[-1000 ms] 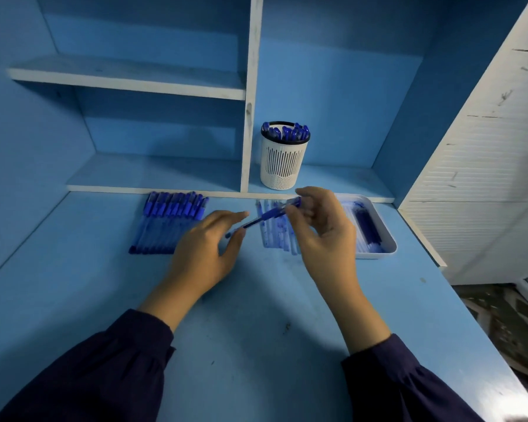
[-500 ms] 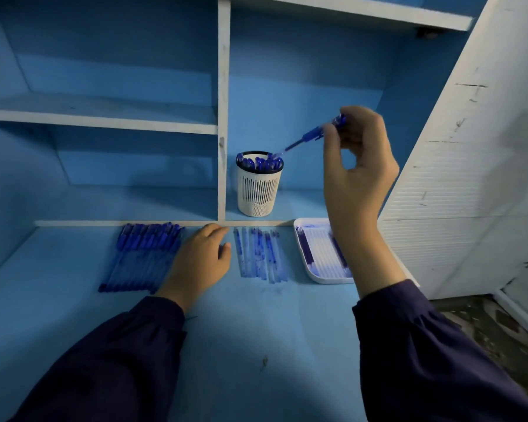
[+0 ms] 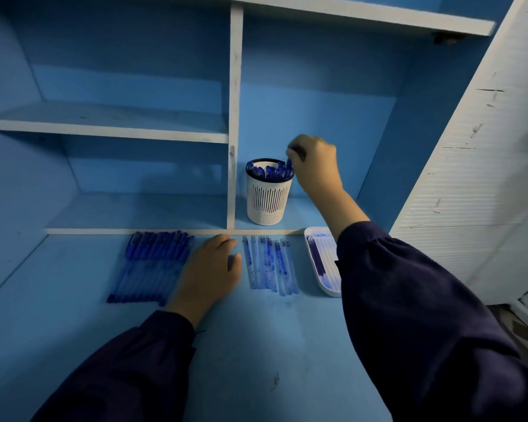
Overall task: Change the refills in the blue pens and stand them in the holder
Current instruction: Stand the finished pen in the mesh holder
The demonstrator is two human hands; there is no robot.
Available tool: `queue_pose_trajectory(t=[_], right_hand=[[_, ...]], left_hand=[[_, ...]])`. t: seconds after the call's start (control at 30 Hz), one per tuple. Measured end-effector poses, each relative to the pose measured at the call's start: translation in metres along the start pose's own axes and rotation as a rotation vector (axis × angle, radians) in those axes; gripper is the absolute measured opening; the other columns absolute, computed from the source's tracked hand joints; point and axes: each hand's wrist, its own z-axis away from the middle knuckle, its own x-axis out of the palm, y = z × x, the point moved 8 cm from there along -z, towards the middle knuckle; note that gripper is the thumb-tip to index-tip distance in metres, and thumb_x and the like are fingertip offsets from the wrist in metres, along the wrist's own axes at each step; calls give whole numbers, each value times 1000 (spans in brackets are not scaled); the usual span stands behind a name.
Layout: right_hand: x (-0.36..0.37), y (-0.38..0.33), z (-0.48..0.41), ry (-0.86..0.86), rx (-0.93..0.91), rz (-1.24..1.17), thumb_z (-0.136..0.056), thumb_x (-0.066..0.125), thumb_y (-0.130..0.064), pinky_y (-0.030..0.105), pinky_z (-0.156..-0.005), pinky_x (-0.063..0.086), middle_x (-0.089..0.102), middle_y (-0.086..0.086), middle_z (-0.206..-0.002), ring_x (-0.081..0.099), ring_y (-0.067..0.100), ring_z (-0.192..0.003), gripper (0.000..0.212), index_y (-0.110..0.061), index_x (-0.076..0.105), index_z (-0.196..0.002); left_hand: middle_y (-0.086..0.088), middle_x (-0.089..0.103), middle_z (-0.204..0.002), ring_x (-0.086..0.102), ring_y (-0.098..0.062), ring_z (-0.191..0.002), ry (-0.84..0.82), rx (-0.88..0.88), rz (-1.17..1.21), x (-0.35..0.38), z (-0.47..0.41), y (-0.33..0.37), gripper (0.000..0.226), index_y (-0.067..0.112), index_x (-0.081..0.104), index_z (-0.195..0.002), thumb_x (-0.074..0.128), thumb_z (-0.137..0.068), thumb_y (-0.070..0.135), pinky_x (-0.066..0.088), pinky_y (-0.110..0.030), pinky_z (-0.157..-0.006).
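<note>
A white slotted holder (image 3: 268,198) stands on the low shelf and is filled with several blue pens. My right hand (image 3: 313,166) hovers at its right rim, fingertips pinching the top of a blue pen (image 3: 288,165) that stands inside the holder. My left hand (image 3: 211,269) lies flat on the blue desk, fingers relaxed, holding nothing. It rests between a row of blue pens (image 3: 151,266) on its left and a row of clear refills (image 3: 269,266) on its right.
A white tray (image 3: 325,284) with used refills lies at the right, partly under my right sleeve. A vertical white divider (image 3: 234,117) stands just left of the holder. A white slatted cabinet side (image 3: 470,178) closes off the right.
My right hand carried the pen from the desk up over the holder and lowered it in. My left hand slid back and settled flat between the pens and refills.
</note>
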Motion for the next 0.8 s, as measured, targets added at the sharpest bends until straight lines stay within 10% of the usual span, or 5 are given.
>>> queue_pose_trajectory(t=[0.33,0.53,0.8], right_hand=[[-10,10,61,64,131,-186,-96,51,-7,-4,-69,36,71,9,-104,60,13,-87,24,-4,71,-108],[21,0,120,-13,215,-255,-94,54,-9,3,-74,42,71,7,-103,64,15,-88,23,-7,69,-111],[95,-46,167,-303,133,-261,-92,60,-13,17,-91,43,67,8,-118,64,21,-103,28,-8,66,-119]], left_hand=[[-9,47,-148,42,-25,-136,1,16,-1,-1,4,5,43,8,51,-141,45,-101,21,34,-33,-110],[-14,63,-127,62,-32,-113,102,169,-7,-18,23,6,37,5,66,-125,63,-88,8,54,-42,-89],[-5,63,-127,60,-26,-114,201,100,-112,-74,47,-53,48,8,66,-125,37,-95,32,45,-39,-101]])
